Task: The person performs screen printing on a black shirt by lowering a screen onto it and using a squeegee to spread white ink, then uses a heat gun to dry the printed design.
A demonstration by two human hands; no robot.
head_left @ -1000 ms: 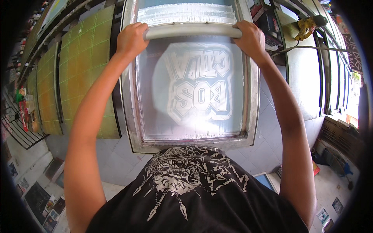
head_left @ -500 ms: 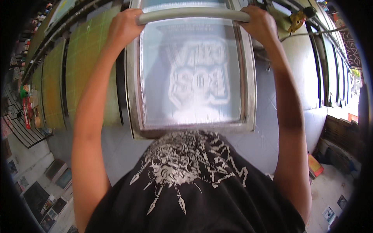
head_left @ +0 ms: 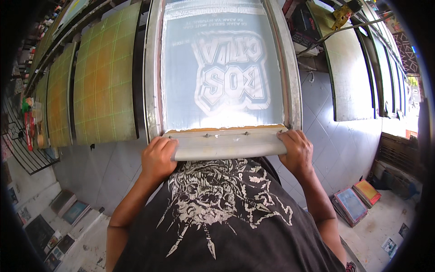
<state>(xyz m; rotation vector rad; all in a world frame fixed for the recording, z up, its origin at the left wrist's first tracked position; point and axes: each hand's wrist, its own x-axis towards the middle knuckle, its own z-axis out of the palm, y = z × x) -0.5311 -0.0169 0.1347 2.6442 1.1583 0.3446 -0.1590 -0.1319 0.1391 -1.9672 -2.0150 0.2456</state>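
Observation:
Both of my hands grip a wide squeegee (head_left: 229, 147) with a pale handle, lying across the near end of a printing screen. My left hand (head_left: 158, 156) is closed round its left end. Its right end is held in my right hand (head_left: 296, 151), fingers wrapped over the top. An orange-brown blade edge shows along the squeegee's far side. Beyond it stretches the screen mesh (head_left: 181, 90), pale blue-grey with mirrored block lettering and whitish ink on it. The screen's metal frame (head_left: 292, 77) runs up both sides. What lies beneath the mesh is hidden.
Yellow-green boards (head_left: 106, 77) with grid lines stand to the left. A pale board (head_left: 349, 81) is on the right, with a yellow tool (head_left: 344, 17) and its cable above it. Small framed screens (head_left: 351, 206) rest at lower right. Grey tiles (head_left: 106, 170) cover the floor.
My hands have pulled the squeegee from the far end of the screen to its near end, close to my body. The mirrored lettering now shows more sharply.

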